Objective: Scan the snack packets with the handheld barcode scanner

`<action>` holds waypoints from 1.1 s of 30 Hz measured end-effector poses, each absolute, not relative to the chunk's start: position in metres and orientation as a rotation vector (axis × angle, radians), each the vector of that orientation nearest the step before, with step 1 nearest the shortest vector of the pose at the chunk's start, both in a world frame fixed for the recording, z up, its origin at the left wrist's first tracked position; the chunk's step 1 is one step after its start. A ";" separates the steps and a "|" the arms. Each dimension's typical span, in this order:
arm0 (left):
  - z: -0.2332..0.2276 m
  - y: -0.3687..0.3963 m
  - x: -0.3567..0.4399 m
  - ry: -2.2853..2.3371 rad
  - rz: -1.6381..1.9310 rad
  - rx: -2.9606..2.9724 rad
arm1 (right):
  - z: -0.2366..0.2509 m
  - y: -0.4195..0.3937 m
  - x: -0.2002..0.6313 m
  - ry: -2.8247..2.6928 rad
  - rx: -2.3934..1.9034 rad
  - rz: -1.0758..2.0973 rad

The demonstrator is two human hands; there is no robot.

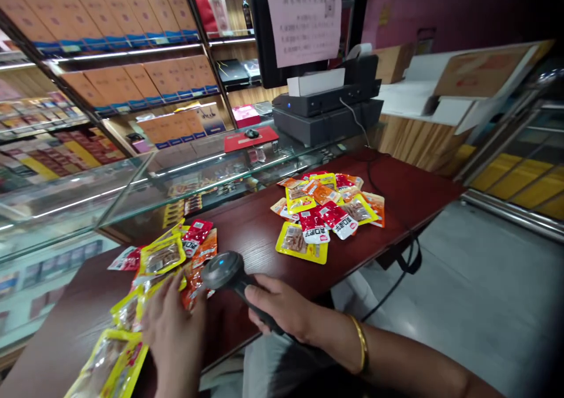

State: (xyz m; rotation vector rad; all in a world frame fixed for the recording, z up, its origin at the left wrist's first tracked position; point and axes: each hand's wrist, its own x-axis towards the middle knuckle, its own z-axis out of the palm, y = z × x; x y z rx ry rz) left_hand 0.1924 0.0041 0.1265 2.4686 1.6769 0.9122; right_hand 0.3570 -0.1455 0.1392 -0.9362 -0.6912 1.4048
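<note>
A black handheld barcode scanner (224, 270) with a small blue light is gripped by its handle in my right hand (282, 305). Its head tilts toward the left heap of snack packets (164, 258), which are yellow, red and orange. My left hand (174, 330) reaches over that heap, slightly blurred, thumb apart from the fingers; the fingertips are at the packets, and I cannot tell whether they touch. A large yellow packet (108, 365) lies at the near left. Farther right on the dark red table (247, 239) is a second heap of similar packets (324, 204).
Behind the table runs a glass display counter (207, 171), with a mouse (251, 133) on a red mat. A monitor (264, 39) bearing a paper notice stands by a black cash drawer (326, 116). A cable (392, 295) hangs off the right edge. A metal railing (506, 121) stands right.
</note>
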 end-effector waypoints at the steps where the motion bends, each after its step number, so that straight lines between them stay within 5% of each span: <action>1: 0.130 -0.002 0.212 1.502 0.881 2.552 | 0.138 -0.153 0.364 -0.680 -0.936 1.381; 7: 0.144 -0.038 0.321 1.129 0.258 2.876 | 0.127 -0.199 0.406 -0.461 -1.003 1.179; 13: 0.137 -0.045 0.369 1.132 0.107 2.881 | 0.114 -0.228 0.432 -0.346 -1.058 1.075; 23: 0.118 -0.025 0.318 0.926 0.651 1.669 | 0.117 -0.229 0.431 -0.348 -0.992 1.109; 33: 0.114 -0.015 0.257 0.940 0.960 1.449 | 0.128 -0.192 0.389 -0.607 -0.921 1.256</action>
